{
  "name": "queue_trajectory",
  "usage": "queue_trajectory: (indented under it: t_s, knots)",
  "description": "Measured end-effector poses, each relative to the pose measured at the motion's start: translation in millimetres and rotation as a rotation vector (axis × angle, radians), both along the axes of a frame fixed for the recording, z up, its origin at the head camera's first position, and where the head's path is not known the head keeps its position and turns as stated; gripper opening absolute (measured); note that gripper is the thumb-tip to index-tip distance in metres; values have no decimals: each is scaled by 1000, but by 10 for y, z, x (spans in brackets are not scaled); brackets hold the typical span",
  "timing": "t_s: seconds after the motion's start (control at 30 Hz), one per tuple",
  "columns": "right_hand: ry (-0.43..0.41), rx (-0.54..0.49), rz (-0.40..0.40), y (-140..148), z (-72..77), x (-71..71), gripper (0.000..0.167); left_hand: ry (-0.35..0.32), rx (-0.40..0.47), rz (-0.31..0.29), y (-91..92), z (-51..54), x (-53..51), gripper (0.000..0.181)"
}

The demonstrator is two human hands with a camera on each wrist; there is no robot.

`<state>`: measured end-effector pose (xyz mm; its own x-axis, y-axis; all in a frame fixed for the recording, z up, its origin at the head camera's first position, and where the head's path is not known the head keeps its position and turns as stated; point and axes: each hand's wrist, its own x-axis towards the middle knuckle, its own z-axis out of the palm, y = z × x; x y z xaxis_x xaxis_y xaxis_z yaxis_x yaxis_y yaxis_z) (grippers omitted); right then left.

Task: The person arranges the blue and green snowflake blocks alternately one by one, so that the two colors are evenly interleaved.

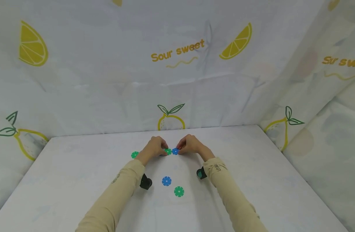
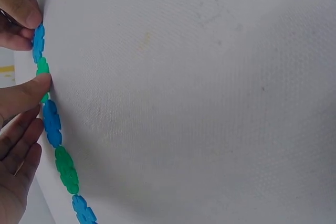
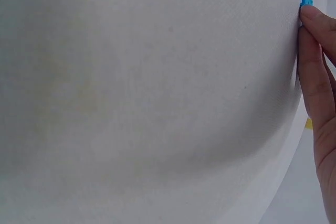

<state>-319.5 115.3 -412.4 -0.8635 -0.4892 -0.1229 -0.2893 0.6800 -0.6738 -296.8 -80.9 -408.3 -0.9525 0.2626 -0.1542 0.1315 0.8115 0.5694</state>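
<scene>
Near the back of the table, my left hand (image 1: pixel 156 147) pinches a green snowflake disc (image 1: pixel 168 151) with the thumb in front. Facing it, my right hand (image 1: pixel 192 144) holds a blue snowflake disc (image 1: pixel 175 151) by its right side. The two discs stand edge to edge; whether their slots interlock I cannot tell. In the left wrist view a row runs on past the green one: a blue disc (image 2: pixel 52 123), another green disc (image 2: pixel 66 170) and a further blue disc (image 2: pixel 84 211). Part of this row is hidden behind the left hand in the head view.
Nearer the front lie a loose blue disc (image 1: pixel 166 181) and a loose green disc (image 1: pixel 178 191). Left of my left wrist a green disc (image 1: pixel 135 155) shows. Black wrist cameras hang below both sleeves. A lemon-printed curtain (image 1: pixel 131 106) borders the white table (image 1: pixel 79 167) at the back.
</scene>
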Motion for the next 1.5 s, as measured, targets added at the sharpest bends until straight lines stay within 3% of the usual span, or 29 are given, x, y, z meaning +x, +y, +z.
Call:
queue_trajectory:
  t_s: [0.47,0.63,0.73,0.9,1.1,1.5]
  knots:
    - [-18,-16,-10,103,5,37,18,14,74,-15,41,-54,25,26]
    - [-36,-102,-4,176,25,81,24,45,89,-35,68,-83,6,25]
    - [-87,-190,49,214,47,136,27,69,98,-51,87,-100,-11,25]
    - [-172,-289,115,264,78,254,30,81,117,-66,120,-130,-36,25]
    - [-193,-349,166,312,108,434,34,87,99,-62,148,-134,-40,25]
    - [-257,-394,218,379,150,1026,32,75,139,-32,169,-115,-23,21]
